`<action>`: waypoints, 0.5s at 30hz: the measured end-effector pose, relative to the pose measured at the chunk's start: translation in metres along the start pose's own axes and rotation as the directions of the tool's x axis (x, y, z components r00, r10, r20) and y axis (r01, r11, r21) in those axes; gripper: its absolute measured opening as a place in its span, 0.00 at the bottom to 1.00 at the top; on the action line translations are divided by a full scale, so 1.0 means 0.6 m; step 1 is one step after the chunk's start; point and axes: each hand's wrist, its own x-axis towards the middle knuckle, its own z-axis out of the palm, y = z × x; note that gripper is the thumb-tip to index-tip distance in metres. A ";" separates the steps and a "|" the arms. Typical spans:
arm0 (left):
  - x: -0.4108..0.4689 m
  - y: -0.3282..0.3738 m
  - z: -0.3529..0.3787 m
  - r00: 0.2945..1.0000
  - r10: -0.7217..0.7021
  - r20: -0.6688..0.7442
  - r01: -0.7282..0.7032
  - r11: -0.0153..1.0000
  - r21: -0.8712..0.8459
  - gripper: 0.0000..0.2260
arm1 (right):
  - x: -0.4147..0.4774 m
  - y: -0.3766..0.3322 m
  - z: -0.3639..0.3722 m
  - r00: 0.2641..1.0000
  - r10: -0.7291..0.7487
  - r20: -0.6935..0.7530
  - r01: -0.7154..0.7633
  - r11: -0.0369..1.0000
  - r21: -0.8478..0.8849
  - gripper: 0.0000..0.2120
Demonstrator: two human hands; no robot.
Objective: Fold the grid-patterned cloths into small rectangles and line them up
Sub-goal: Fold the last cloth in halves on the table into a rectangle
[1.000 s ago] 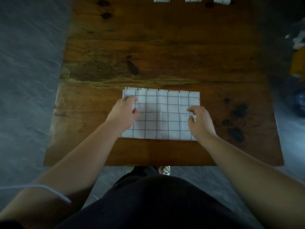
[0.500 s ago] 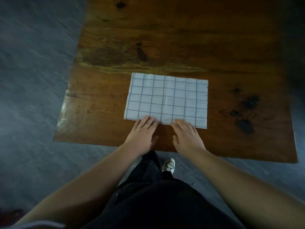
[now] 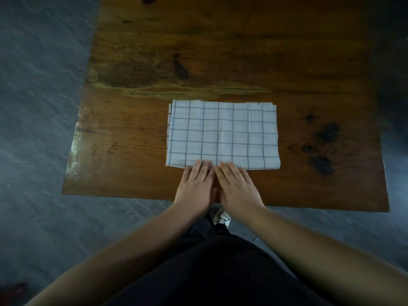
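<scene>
A white cloth with a dark grid pattern lies folded into a wide rectangle on the wooden table, a little right of the middle. My left hand and my right hand lie flat side by side at the cloth's near edge. Their straight fingertips touch that edge near its middle. Neither hand holds anything.
The table's near edge runs just under my wrists, with grey floor to the left and below. Dark knots mark the wood to the right of the cloth. A shoe shows under the table edge.
Both hands left the cloth's sides, came down to its near edge and drew together until they touch. The view tilted down, so the small folded cloths at the far edge left the frame.
</scene>
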 end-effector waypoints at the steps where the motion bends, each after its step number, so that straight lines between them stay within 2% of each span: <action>1: -0.002 0.003 0.001 1.000 -0.005 0.003 0.005 1.000 0.019 0.28 | -0.004 0.000 0.005 1.000 0.005 0.004 -0.005 1.000 0.001 0.36; 7: -0.035 -0.022 0.000 1.000 -0.023 -0.013 0.024 0.999 0.048 0.30 | -0.021 0.015 0.022 0.997 0.057 -0.045 -0.058 0.998 -0.023 0.33; 15: -0.061 -0.044 0.012 0.998 -0.064 -0.016 0.065 0.996 0.053 0.31 | -0.035 0.035 0.030 0.997 0.068 -0.021 -0.069 0.997 -0.037 0.33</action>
